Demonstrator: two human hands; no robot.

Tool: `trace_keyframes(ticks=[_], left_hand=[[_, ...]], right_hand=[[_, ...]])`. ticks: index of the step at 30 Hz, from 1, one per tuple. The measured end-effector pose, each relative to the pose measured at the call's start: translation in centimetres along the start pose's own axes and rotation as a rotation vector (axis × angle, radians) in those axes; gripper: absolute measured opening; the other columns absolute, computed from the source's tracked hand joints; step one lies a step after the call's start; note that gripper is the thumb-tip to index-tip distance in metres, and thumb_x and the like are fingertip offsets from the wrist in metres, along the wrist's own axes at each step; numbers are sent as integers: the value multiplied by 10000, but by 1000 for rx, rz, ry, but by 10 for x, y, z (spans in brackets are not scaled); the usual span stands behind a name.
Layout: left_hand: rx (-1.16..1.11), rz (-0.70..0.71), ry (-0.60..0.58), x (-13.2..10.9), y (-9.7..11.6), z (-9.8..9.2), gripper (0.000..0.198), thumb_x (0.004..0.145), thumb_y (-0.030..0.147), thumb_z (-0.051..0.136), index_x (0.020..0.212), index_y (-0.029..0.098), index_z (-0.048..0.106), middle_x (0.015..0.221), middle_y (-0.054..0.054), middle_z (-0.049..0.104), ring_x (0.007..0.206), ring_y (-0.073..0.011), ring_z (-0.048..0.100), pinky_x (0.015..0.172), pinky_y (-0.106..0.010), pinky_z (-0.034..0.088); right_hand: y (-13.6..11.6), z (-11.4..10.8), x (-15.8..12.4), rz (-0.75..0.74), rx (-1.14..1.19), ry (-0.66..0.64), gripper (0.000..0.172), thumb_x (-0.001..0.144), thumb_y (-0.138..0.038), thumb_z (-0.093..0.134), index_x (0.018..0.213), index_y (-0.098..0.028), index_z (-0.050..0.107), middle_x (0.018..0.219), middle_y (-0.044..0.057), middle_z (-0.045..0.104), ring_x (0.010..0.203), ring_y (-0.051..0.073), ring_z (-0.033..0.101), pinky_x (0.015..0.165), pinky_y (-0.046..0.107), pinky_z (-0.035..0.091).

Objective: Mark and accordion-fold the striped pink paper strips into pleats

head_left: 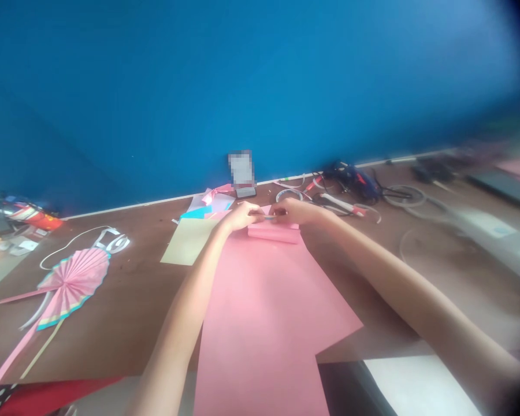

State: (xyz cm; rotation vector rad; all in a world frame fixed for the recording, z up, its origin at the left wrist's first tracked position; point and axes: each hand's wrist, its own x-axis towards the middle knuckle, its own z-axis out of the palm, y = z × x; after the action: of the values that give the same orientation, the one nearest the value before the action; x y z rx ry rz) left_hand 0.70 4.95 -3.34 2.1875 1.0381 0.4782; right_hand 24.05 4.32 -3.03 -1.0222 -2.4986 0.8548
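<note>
A large sheet of pink paper [264, 306] stretches from the brown table over its near edge, with a notch cut out of its right side. At its far end a part of the pink paper [274, 233] is folded or rolled up. My left hand [245, 216] and my right hand [289, 211] meet there, fingers pinched on a thin edge at the paper's far end. What exactly lies between the fingertips is too small to make out fully. A pale yellow sheet [188, 241] lies left of my left hand.
A pleated pink fan [75, 283] with long strips lies at left. Against the blue wall [260, 86] leans a phone-like device [241, 170]. Cables [403, 195] and a white-handled tool [338, 203] lie right of my hands. Paper scraps [208, 202] sit behind the yellow sheet.
</note>
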Motion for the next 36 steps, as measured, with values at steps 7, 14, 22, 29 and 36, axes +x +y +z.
trace_keyframes(ticks=[7, 14, 22, 29, 36], left_hand=[[64, 41, -2, 1, 1, 2, 268, 751, 260, 650, 999, 198, 730, 908, -47, 720, 787, -183, 622, 712, -281, 450], [88, 42, 42, 1, 8, 5, 151, 769, 216, 645, 897, 205, 725, 881, -30, 712, 805, -190, 615, 740, -284, 432], [23, 68, 76, 2, 8, 10, 218, 824, 259, 620, 1029, 232, 690, 994, -32, 689, 879, -189, 621, 806, -296, 455], [68, 173, 172, 0, 1, 11, 184, 782, 266, 675, 947, 186, 666, 1088, -56, 639, 943, -169, 612, 821, -286, 487], [237, 146, 160, 3, -6, 15, 205, 867, 280, 585, 1027, 211, 695, 1041, -45, 692, 948, -185, 620, 922, -333, 436]], right_hand=[[0, -2, -3, 38, -52, -7, 226, 782, -326, 572, 884, -164, 690, 699, 11, 589, 630, 122, 465, 584, 251, 280], [0, -2, -3, -5, -68, 18, 239, 790, -343, 579, 877, -150, 691, 709, 20, 587, 627, 122, 448, 590, 253, 275], [15, -1, 1, -67, -55, 84, 251, 823, -346, 557, 888, -156, 709, 721, 27, 605, 655, 129, 460, 604, 251, 283], [25, 1, 4, -80, 39, 141, 275, 842, -348, 546, 955, -158, 709, 710, 21, 594, 641, 125, 457, 593, 250, 297], [37, 6, 6, -80, 142, 206, 323, 851, -429, 558, 981, -173, 707, 686, 3, 554, 607, 113, 434, 560, 251, 290]])
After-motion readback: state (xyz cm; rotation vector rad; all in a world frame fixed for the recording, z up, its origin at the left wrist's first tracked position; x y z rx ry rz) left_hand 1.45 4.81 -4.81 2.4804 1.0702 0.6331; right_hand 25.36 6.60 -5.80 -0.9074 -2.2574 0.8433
